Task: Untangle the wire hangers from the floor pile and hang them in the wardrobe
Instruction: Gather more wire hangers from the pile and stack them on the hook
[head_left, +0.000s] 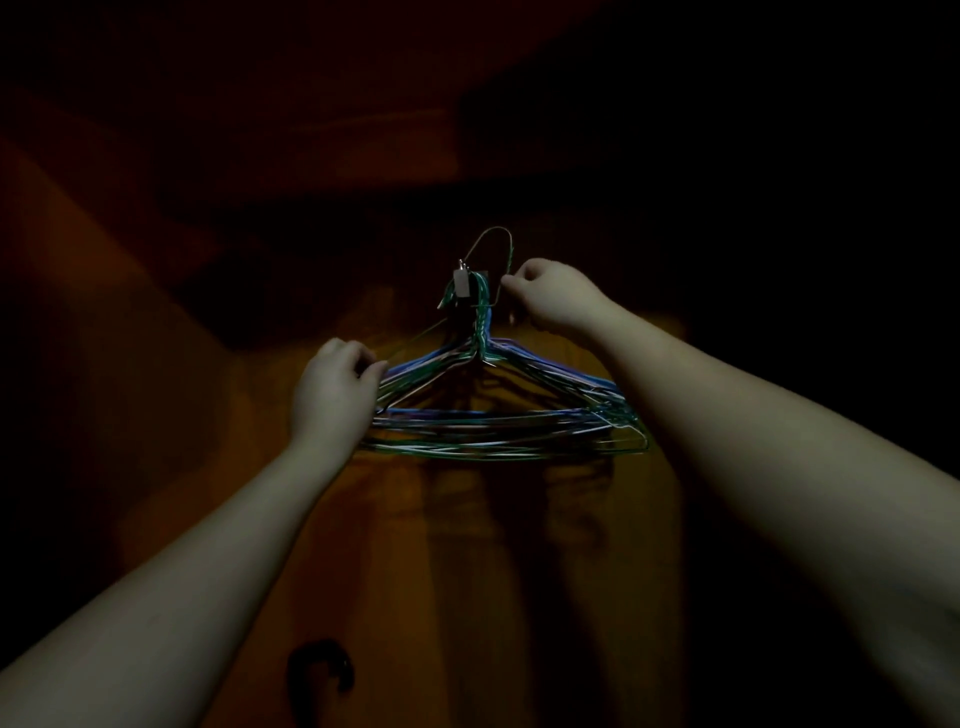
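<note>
Dim orange-brown wood of the wardrobe interior (156, 415) fills the background as I reach up with both arms toward a bunch of wire hangers (498, 415), green, blue and pale, already suspended from a small metal hook fitting (461, 283) on the back panel. My left hand (332, 387) pinches a green wire at the left shoulder of the bunch, fingers curled close round it. My right hand (550, 296) has thumb and fingers pinched on the neck of one hanger just below its raised hook (496, 249), which stands above the fitting and, as I judge it, is not yet seated.

To do this well, I would guide that hook down over the fitting with the right hand while the left steadies the shoulder, so the frame drops flat against the others and does not snag their crossed lower bars.

Near the bottom edge of the wardrobe a dark curved handle-like object (322, 665) shows; what it is I cannot tell. Darkness is the main hindrance, hiding the fitting's exact shape.
</note>
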